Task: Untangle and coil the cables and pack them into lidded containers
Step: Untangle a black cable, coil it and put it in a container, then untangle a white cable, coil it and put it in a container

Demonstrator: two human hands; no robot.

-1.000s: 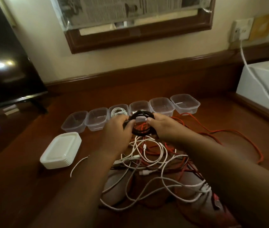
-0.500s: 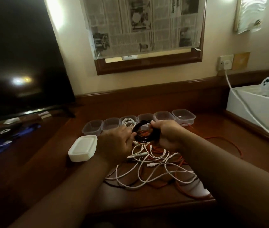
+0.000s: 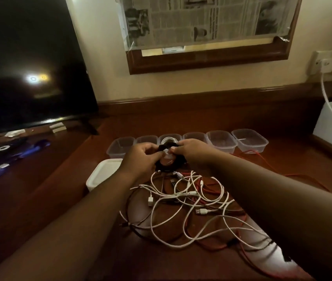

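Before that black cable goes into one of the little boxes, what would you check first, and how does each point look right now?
1. Black coil held by both hands, left hand and right hand: ok.
2. Coil wound tightly enough to fit a box: cannot tell.
3. Free container available: ok, the box right of the filled one looks empty.
4. Third box from the left already holds a white coil: not ok for this cable.
5. Lids within reach: ok, stack of lids lies left of the tangle.
6. Coil free of the tangle: cannot tell.
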